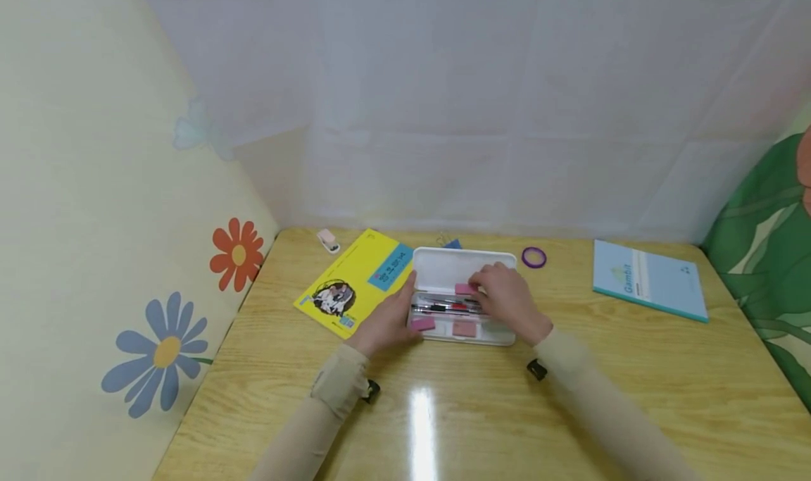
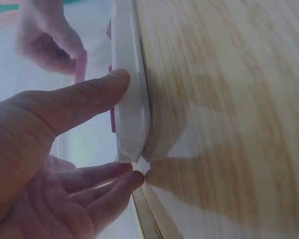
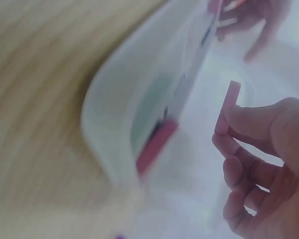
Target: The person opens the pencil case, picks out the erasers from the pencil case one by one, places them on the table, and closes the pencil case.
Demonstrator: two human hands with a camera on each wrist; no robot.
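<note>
A white pencil case [image 1: 436, 264] lies with its lid raised on the wooden table. Pens [image 1: 440, 305] run along its tray, and in front of them sit a magenta eraser [image 1: 423, 324] and a paler pink eraser [image 1: 464, 329]. My left hand [image 1: 389, 322] holds the case's left end, its thumb against the front wall and its fingertips at the end corner, as the left wrist view shows. Above the case's right half, my right hand [image 1: 507, 298] pinches a thin pink eraser [image 3: 228, 108] between thumb and fingers.
Left of the case lies a yellow book [image 1: 355, 277], with a small pink-and-white stapler [image 1: 328, 240] behind it. A blue binder clip [image 1: 453, 244] is partly hidden behind the lid. To the right are a purple tape ring [image 1: 534, 258] and a light-blue notebook [image 1: 652, 280].
</note>
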